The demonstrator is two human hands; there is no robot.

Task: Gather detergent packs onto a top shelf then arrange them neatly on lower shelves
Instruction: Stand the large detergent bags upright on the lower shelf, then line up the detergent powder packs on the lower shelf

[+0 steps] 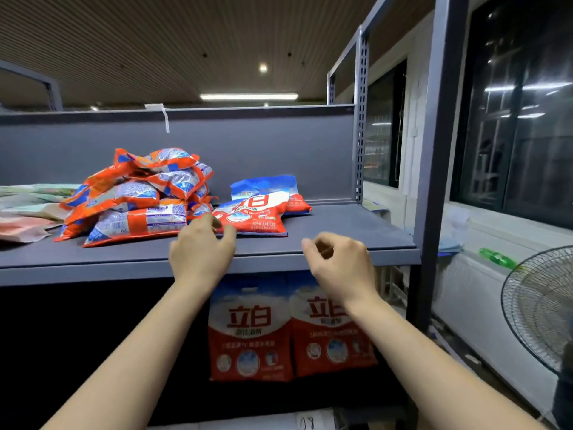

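Note:
On the grey top shelf (341, 231) a heap of orange-and-blue detergent packs (136, 197) lies at the left. Beside it a red, white and blue pack (257, 217) lies flat, partly over another of the same kind (273, 189) behind it. My left hand (201, 248) reaches over the shelf's front edge, its fingertips and thumb at the near left corner of the front flat pack; whether they pinch it is unclear. My right hand (339, 263) hovers at the shelf edge to the right, fingers loosely curled and holding nothing. Two red-and-white packs (251, 330) (331, 339) stand upright on the lower shelf.
Pale flat bags (28, 212) lie at the far left of the top shelf. A grey upright post (434, 150) bounds the shelf on the right. Beyond it are a standing fan (542, 308), a green bottle (497, 259) on a ledge, and dark windows.

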